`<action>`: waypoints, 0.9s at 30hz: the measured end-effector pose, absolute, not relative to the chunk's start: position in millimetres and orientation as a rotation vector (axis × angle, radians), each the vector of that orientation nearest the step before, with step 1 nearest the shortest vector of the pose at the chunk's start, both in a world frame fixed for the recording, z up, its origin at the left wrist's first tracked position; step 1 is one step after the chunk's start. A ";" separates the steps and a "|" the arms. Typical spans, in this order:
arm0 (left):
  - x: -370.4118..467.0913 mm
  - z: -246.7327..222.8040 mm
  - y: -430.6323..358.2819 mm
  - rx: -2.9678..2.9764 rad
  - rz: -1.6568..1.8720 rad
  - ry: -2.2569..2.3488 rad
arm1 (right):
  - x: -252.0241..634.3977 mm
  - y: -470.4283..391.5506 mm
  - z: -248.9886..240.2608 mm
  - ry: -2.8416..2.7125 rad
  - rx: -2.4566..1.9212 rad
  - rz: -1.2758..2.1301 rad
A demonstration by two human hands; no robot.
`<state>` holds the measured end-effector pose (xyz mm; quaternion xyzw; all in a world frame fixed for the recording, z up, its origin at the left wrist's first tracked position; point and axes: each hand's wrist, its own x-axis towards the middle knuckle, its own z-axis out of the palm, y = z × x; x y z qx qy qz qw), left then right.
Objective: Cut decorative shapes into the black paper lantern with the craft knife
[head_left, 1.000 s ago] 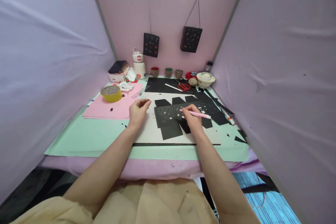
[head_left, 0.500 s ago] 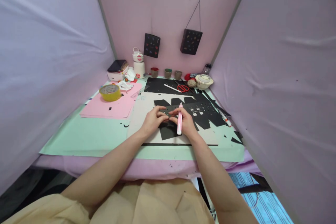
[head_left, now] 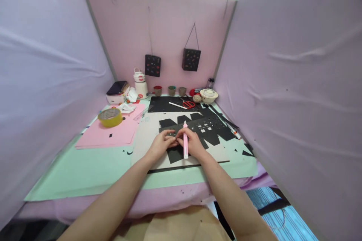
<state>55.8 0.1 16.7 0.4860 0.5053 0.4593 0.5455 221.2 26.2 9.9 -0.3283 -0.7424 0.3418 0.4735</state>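
Observation:
A black paper cut-out [head_left: 209, 127] with angled flaps and small cut windows lies on a pale grey board [head_left: 147, 135]. My right hand [head_left: 192, 142] grips a pink craft knife [head_left: 185, 145], its blade pointing up and away from me. The thumb and index finger of that hand meet the fingertips of my left hand [head_left: 160, 145] over the black paper. My left hand is bent into a pinch. Whatever lies between the fingertips is too small or hidden to make out.
Yellow tape [head_left: 110, 118] rests on pink paper sheets [head_left: 98, 137] at left. Behind the board are a black sheet [head_left: 161, 104], red-handled scissors [head_left: 189, 104] and a white pen [head_left: 178, 105]. Cups, a white bottle [head_left: 141, 89] and a lidded bowl [head_left: 208, 96] line the back. Fabric walls enclose both sides.
The camera view has tilted up, so the scene sits lower and slightly left. Both hands stay together over the black paper, the knife still in my right hand.

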 end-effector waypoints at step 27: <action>22.7 27.7 5.4 1.479 1.419 1.380 | 383.6 4.1 -5.7 -1.216 -1.623 -0.090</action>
